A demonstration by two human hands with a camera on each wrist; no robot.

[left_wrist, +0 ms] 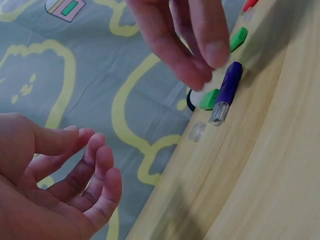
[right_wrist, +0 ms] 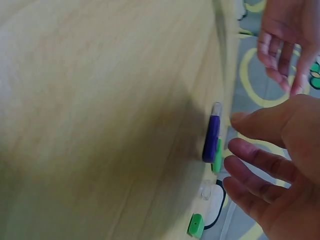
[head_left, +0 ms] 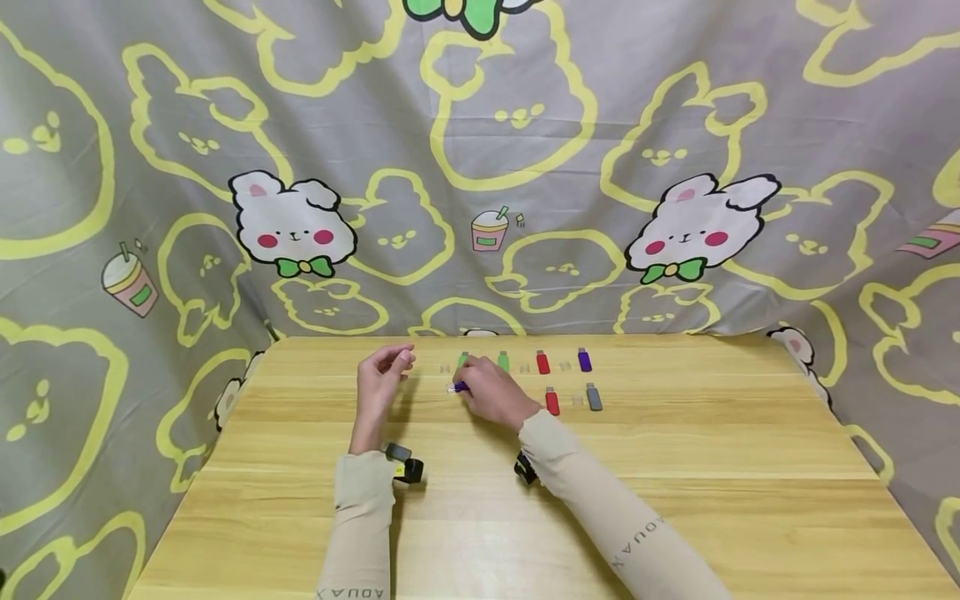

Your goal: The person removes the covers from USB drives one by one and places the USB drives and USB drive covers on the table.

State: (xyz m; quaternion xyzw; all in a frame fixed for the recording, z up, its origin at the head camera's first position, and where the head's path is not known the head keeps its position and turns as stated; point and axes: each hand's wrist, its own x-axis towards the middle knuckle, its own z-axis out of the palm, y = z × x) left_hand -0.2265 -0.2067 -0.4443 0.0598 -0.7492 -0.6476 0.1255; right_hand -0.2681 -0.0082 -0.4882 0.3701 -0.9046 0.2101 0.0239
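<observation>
A purple USB stick (left_wrist: 229, 85) with a clear cap (left_wrist: 219, 113) over its plug lies on the wooden table. My right hand (head_left: 491, 392) hovers right over this stick. In the right wrist view, its thumb and fingers are spread and apart from the stick, with nothing between them. To the left, my left hand (head_left: 380, 382) is raised above the table, its fingers loosely bent and holding nothing. Behind the capped stick lie a green USB stick (left_wrist: 209, 99) and a loose clear cap (left_wrist: 197, 132). A second green USB stick (head_left: 504, 361) is farther right.
Right of my hands, a red USB stick (head_left: 543, 362) and a purple one (head_left: 584, 360) share the back row with loose clear caps. Nearer are another red stick (head_left: 552, 401), a clear cap (head_left: 577, 400) and a grey stick (head_left: 594, 397). A patterned curtain (head_left: 465, 275) hangs behind the table.
</observation>
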